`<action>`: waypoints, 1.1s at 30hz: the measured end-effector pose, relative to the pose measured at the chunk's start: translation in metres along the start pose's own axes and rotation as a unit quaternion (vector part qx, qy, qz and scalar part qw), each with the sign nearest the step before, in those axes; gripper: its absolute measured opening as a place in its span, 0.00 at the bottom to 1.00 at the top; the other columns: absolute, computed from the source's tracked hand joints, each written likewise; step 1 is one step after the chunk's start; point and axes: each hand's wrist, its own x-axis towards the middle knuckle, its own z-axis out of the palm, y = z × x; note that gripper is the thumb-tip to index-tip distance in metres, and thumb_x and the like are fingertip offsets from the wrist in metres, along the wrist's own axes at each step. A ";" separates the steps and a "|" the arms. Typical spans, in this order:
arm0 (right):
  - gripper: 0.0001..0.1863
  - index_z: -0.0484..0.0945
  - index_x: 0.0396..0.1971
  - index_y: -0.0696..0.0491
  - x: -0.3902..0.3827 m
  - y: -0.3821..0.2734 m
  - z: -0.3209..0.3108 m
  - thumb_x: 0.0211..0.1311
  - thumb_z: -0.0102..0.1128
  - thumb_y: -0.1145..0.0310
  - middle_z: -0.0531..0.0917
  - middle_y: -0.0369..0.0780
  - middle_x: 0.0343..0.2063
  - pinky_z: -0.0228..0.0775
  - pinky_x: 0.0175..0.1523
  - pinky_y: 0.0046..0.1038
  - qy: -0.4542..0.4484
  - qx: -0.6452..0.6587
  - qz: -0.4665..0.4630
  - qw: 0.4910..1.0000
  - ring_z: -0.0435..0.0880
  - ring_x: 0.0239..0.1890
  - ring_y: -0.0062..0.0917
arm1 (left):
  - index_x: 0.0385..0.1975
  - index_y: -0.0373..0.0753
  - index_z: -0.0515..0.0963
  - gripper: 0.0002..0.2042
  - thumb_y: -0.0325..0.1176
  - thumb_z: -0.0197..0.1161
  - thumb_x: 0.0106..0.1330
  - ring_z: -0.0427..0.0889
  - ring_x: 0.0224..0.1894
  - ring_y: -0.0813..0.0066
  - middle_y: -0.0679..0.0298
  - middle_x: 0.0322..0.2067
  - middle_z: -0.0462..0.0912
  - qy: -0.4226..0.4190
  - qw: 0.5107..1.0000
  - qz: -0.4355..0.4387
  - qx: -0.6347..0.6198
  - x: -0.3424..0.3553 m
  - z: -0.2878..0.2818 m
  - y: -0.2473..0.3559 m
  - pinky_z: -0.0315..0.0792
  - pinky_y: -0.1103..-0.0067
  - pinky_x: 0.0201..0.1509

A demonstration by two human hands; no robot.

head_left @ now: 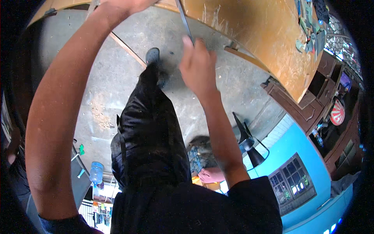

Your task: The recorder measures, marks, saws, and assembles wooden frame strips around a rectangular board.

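Observation:
My right hand (199,66) is closed around the near end of a long, thin grey metal strip (184,17). The strip runs up past the edge of a worn yellow-brown wooden tabletop (253,27), and its far end leaves the picture at the top. I cannot make out what kind of tool it is. At the upper left, my left hand (128,4) reaches to the tabletop's near edge. Its fingers are cut off by the frame, so whatever they touch is hidden.
Small odds and ends (309,37) lie along the tabletop's right side. Beyond stands a dark brown wooden cabinet (304,105). Wood shavings (100,115) are scattered on the concrete floor (128,29). A clear blue water jug (96,173) is behind on the left, a blue wall (307,156) on the right.

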 end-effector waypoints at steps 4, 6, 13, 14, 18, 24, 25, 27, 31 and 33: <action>0.13 0.75 0.33 0.58 0.024 0.000 0.003 0.73 0.49 0.66 0.78 0.52 0.18 0.68 0.34 0.49 0.001 -0.046 -0.013 0.999 0.78 0.24 0.55 | 0.34 0.32 0.74 0.13 0.35 0.54 0.55 0.78 0.42 0.46 0.45 0.31 0.82 -0.018 0.999 -0.029 -0.013 0.001 0.013 0.001 0.63 0.54 0.49; 0.13 0.74 0.31 0.60 -0.019 0.020 -0.001 0.72 0.51 0.66 0.78 0.54 0.18 0.70 0.31 0.49 0.001 -0.057 -0.019 0.998 0.79 0.24 0.55 | 0.35 0.32 0.74 0.13 0.35 0.55 0.55 0.78 0.42 0.46 0.46 0.30 0.82 0.007 0.999 -0.026 -0.025 -0.005 0.012 0.003 0.62 0.54 0.49; 0.16 0.75 0.32 0.59 0.033 0.011 0.007 0.74 0.48 0.61 0.77 0.50 0.18 0.67 0.35 0.49 0.022 -0.053 -0.029 0.998 0.77 0.25 0.55 | 0.36 0.32 0.74 0.13 0.36 0.54 0.56 0.78 0.44 0.47 0.46 0.31 0.82 -0.022 1.000 -0.019 0.011 0.007 0.010 0.007 0.63 0.55 0.48; 0.16 0.75 0.31 0.59 0.025 0.012 0.008 0.74 0.48 0.62 0.77 0.51 0.18 0.67 0.35 0.49 0.022 -0.044 -0.026 0.998 0.77 0.26 0.55 | 0.36 0.32 0.74 0.13 0.36 0.55 0.56 0.78 0.45 0.47 0.46 0.32 0.82 -0.027 0.999 -0.027 0.000 0.004 0.012 0.007 0.64 0.55 0.49; 0.16 0.74 0.29 0.59 -0.042 0.021 -0.008 0.74 0.49 0.63 0.77 0.52 0.19 0.67 0.35 0.48 0.032 0.047 -0.025 0.998 0.77 0.27 0.55 | 0.36 0.32 0.74 0.13 0.36 0.55 0.56 0.77 0.45 0.47 0.46 0.33 0.82 -0.035 0.999 -0.036 -0.010 -0.001 0.003 0.004 0.64 0.55 0.49; 0.16 0.72 0.28 0.58 0.023 0.012 0.003 0.74 0.49 0.63 0.77 0.52 0.19 0.67 0.34 0.48 0.018 -0.038 -0.032 0.999 0.77 0.27 0.55 | 0.34 0.33 0.74 0.12 0.35 0.55 0.56 0.78 0.44 0.47 0.47 0.32 0.82 0.000 1.000 -0.019 0.003 0.004 0.017 0.006 0.64 0.56 0.49; 0.16 0.72 0.28 0.58 0.022 0.009 0.005 0.74 0.49 0.64 0.77 0.52 0.19 0.66 0.34 0.49 0.017 -0.054 -0.032 0.998 0.77 0.26 0.56 | 0.34 0.33 0.74 0.12 0.35 0.56 0.55 0.78 0.43 0.47 0.47 0.32 0.82 -0.002 1.000 -0.029 -0.006 0.001 0.016 0.005 0.64 0.56 0.49; 0.15 0.73 0.28 0.59 -0.017 0.020 -0.001 0.74 0.50 0.64 0.77 0.52 0.18 0.66 0.31 0.48 0.023 -0.060 -0.052 0.997 0.77 0.24 0.55 | 0.33 0.33 0.74 0.11 0.35 0.55 0.55 0.78 0.43 0.47 0.47 0.32 0.82 0.000 1.000 -0.022 -0.015 -0.005 0.017 0.006 0.64 0.55 0.49; 0.14 0.72 0.29 0.59 -0.030 0.037 -0.010 0.72 0.51 0.65 0.77 0.56 0.19 0.70 0.32 0.49 0.009 -0.015 -0.010 1.000 0.79 0.26 0.56 | 0.33 0.33 0.73 0.11 0.34 0.54 0.57 0.78 0.45 0.47 0.47 0.31 0.82 -0.021 1.000 -0.020 -0.011 0.000 0.006 0.009 0.64 0.56 0.51; 0.13 0.72 0.29 0.59 -0.025 0.034 -0.014 0.72 0.52 0.65 0.77 0.56 0.18 0.71 0.31 0.48 0.000 -0.057 -0.004 0.998 0.80 0.26 0.55 | 0.33 0.33 0.73 0.11 0.34 0.53 0.58 0.79 0.43 0.45 0.45 0.30 0.82 -0.011 0.998 -0.056 -0.001 0.005 0.009 0.007 0.66 0.57 0.51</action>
